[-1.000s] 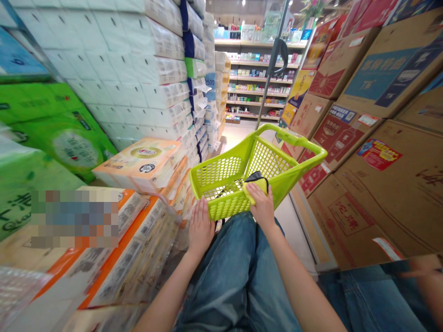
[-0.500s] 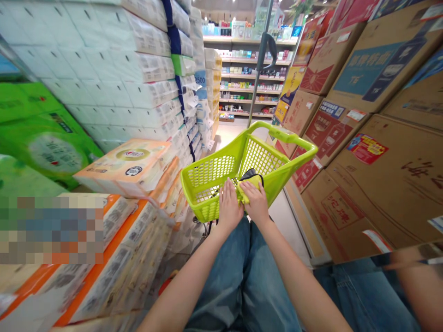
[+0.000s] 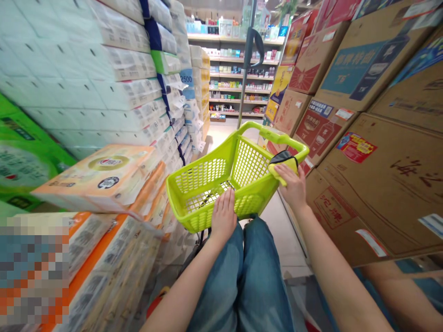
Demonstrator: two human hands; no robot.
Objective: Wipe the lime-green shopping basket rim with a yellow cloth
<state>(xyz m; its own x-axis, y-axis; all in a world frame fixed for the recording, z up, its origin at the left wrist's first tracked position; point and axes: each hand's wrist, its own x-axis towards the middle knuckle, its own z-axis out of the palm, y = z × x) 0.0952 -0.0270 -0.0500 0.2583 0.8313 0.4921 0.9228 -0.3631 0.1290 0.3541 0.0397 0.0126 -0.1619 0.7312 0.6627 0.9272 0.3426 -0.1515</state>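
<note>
A lime-green shopping cart (image 3: 247,205) with a perforated basket stands tilted across my view, just beyond my knees. My left hand (image 3: 224,214) rests on its near rim, fingers stretched out flat over the edge. In my right hand (image 3: 291,182) is a yellow and dark grey cloth (image 3: 284,159), pressed against the right end of the upper rim, beside the cart's handle (image 3: 277,137). My right fingers lie over the cloth and its far side is hidden. Through the mesh, the basket's floor shows some dark parts underneath.
Packs of tissue (image 3: 131,110) rise in a tall stack at left, with an orange-and-white pack (image 3: 104,166) lower down. Cardboard cartons (image 3: 391,184) line the right side. Behind the cart are a metal post (image 3: 244,92) and stocked shelves (image 3: 238,78). Another person's arm (image 3: 401,286) shows at lower right.
My right hand has slid the cloth right and up along the rim, away from my left hand. My left hand stays on the near rim. The view has shifted slightly.
</note>
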